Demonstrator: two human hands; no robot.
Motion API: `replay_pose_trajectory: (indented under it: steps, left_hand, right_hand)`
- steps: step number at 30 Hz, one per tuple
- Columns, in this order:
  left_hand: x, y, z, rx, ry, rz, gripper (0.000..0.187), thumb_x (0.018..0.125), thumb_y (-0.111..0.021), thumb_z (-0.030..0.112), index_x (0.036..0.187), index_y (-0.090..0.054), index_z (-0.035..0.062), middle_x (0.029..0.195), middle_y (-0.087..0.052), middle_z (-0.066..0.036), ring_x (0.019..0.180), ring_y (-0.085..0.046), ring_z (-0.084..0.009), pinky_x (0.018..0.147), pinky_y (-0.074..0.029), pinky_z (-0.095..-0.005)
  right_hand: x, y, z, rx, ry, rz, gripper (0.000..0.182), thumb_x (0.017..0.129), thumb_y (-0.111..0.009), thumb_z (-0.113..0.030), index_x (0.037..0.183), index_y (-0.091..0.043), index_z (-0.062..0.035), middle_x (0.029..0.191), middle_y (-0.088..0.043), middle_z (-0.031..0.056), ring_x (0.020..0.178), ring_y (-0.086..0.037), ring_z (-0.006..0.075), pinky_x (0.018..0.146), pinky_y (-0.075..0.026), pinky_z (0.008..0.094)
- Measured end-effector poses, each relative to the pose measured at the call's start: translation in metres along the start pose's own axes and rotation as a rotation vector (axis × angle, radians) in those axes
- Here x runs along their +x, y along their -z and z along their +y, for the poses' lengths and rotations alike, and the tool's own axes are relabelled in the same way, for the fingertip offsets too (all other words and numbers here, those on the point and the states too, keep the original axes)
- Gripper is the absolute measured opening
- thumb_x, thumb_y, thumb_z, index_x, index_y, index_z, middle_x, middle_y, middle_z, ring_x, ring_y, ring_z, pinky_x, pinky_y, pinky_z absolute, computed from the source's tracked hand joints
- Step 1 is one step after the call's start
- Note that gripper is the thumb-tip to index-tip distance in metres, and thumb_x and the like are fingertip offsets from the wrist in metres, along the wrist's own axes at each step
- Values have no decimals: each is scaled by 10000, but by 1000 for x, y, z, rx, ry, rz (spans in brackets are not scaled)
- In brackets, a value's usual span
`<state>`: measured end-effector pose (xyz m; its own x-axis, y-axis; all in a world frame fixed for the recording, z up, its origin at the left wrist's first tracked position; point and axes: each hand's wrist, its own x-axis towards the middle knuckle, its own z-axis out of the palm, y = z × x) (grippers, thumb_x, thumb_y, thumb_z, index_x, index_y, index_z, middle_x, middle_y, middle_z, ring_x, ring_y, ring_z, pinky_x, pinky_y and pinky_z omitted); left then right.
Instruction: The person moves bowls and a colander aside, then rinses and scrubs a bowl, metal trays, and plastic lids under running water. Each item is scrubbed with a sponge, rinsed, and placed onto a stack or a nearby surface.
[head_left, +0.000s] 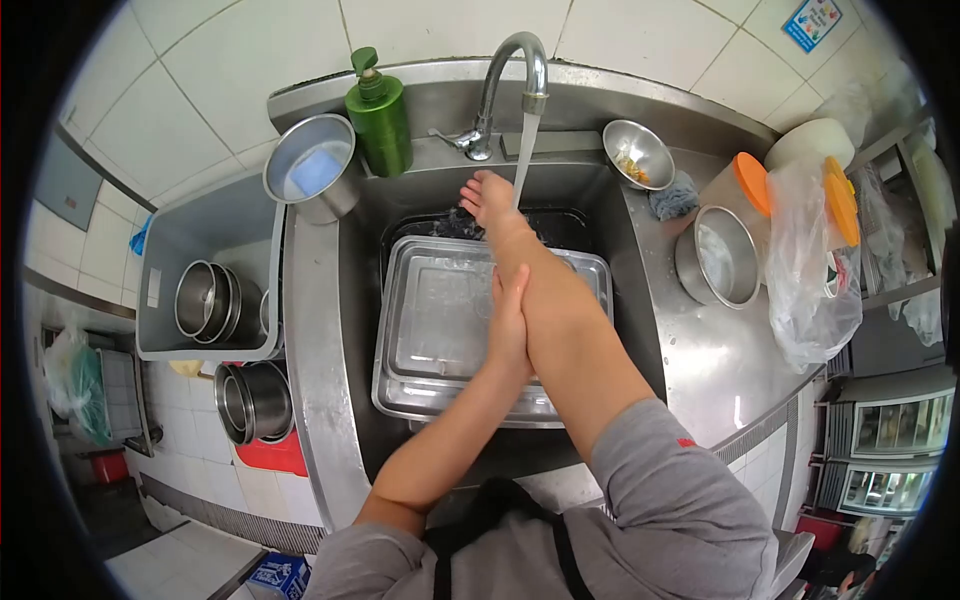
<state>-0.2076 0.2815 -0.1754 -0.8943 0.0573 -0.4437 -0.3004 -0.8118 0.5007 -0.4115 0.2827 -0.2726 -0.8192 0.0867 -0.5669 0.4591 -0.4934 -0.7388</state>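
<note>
Water runs from the curved metal tap [487, 100] onto my right wrist. My right hand [487, 200] is held in the stream with its fingers loosely apart and nothing in it. My left hand [510, 325] is wrapped round my right forearm [560, 310], thumb on top and the other fingers hidden behind it. Beneath my arms, a rectangular metal tray [440, 320] lies in the steel sink [645, 330]. Past its far edge shows a dark, wet black tray [575, 228].
A green pump bottle [380, 125] and a metal pot [325, 205] with a blue sponge stand at the sink's left rim. Right are a bowl of scraps [640, 155], a metal pot [718, 257] and orange-lidded containers [752, 183]. A grey bin [205, 353] holds metal pots.
</note>
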Motion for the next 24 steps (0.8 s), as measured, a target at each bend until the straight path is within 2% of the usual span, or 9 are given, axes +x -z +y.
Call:
replay_pose_trajectory:
  steps: [3,6,8,11,13,16,18,22,24]
  left_hand:
    - [42,16,1,-112,282,-53,527,850,-417,537,1091,-445,69,838,-554,-117,740,-580,-240,636,-506,-351]
    - [106,36,7,-139,107,-61,546,847,-373,573,967,-513,59,725,-543,-77,622,-548,-207,524,-466,-327]
    - [150,67,11,-131,32,-120,524,847,-392,559,943,-524,61,723,-544,-62,609,-539,-195,502,-452,-321]
    - [187,81,12,-137,164,-355,464,848,-434,513,925,-536,67,744,-561,-42,612,-533,-176,528,-454,-308]
    - [168,24,19,304,6,145,313,855,-475,398,872,-539,92,728,-565,-47,568,-529,-165,483,-443,-294]
    - [152,17,6,309,-116,-86,254,875,-468,308,929,-536,69,802,-595,-74,603,-548,-180,537,-466,-313]
    - [140,10,0,234,-195,-128,258,869,-475,294,972,-520,62,835,-590,-80,652,-553,-189,581,-473,-321]
    - [90,0,-18,211,-443,84,349,833,-537,279,1079,-464,43,912,-561,-85,819,-565,-215,701,-486,-344]
    - [46,-10,-13,220,-216,-86,375,797,-581,233,1082,-457,23,875,-547,-84,758,-566,-180,659,-486,-314]
  right_hand:
    - [-12,8,5,262,-79,-185,209,851,-472,-191,881,-559,-4,901,-588,135,876,-583,247,740,-492,398]
    - [-59,29,15,213,-34,-300,229,855,-467,-201,788,-569,-8,824,-629,123,893,-594,272,757,-476,395]
    - [-86,49,29,-637,891,-565,260,868,-453,-179,989,-569,20,1041,-587,175,1052,-520,311,921,-384,386]
    - [-133,62,49,-828,1205,-213,366,874,-442,-137,1217,-462,-13,1280,-420,198,1219,-366,312,1029,-240,365]
    - [-118,61,45,-710,1125,-197,406,878,-438,-149,1269,-408,-43,1335,-336,197,1256,-299,313,1044,-196,363]
    - [-61,50,31,-324,1191,-72,407,880,-429,-207,1263,-438,-71,1317,-370,200,1238,-319,345,1040,-205,394]
    - [-53,46,-11,-626,672,-28,323,846,-453,-193,1103,-570,-36,1234,-463,188,1166,-419,328,985,-292,434]
    - [-84,13,-36,-1485,652,126,222,787,-484,-137,893,-649,-32,1057,-587,165,1014,-553,286,902,-375,449]
    - [-72,8,-39,-1932,825,-140,191,750,-497,-120,805,-661,-39,917,-637,156,894,-616,271,859,-408,455]
